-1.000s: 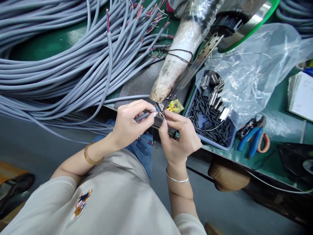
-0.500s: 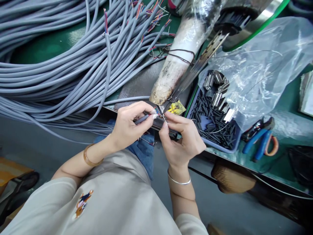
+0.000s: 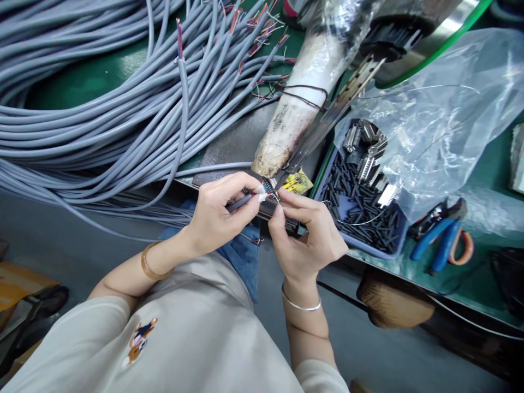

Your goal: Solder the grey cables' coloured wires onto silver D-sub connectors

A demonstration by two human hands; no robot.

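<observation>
My left hand (image 3: 223, 210) is closed around the end of a grey cable (image 3: 239, 203), its fingertips pinching the thin coloured wires. Those wires meet a small metal connector (image 3: 269, 186) with a row of contacts at the table edge. On the other side, my right hand (image 3: 305, 232) pinches a thin silvery wire (image 3: 277, 198) between thumb and index finger, close to the connector. The perforated metal shaft of a soldering iron (image 3: 347, 90) slants down, and its dark tip reaches beside the connector. Fingers partly hide the joint.
Many grey cables (image 3: 102, 131) with stripped ends fill the left. A stained white tube (image 3: 292, 103) hangs above my hands. To the right are a blue tray (image 3: 399, 245) of black sleeves and metal connectors, a plastic bag (image 3: 446, 125) and blue-handled pliers (image 3: 438, 240). Yellow sponge (image 3: 299, 182) lies nearby.
The view has shifted slightly, moving the bench things a little right. My left fingertips have edged toward the connector; both hands keep their pinches.
</observation>
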